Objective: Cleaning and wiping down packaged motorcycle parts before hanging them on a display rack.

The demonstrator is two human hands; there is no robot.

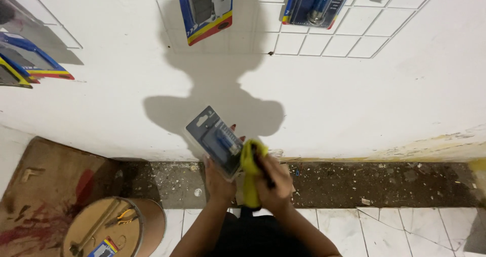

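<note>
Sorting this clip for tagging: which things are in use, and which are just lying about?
In use:
left hand holding blister pack
right hand pressing yellow cloth against it

Lying about:
hanging packs on wall grid
round stool with tools
wooden board

Place: small parts shop or workshop corner
Wall: white, with wire grid rack (324, 31)
Stock: blister packs (205, 6) hung on the rack, more at left (30, 64)
Tools: round stool (114, 229) carrying pliers and a hammer
Floor: white tiles (395, 231), rubble strip (354, 183) along the wall
</note>
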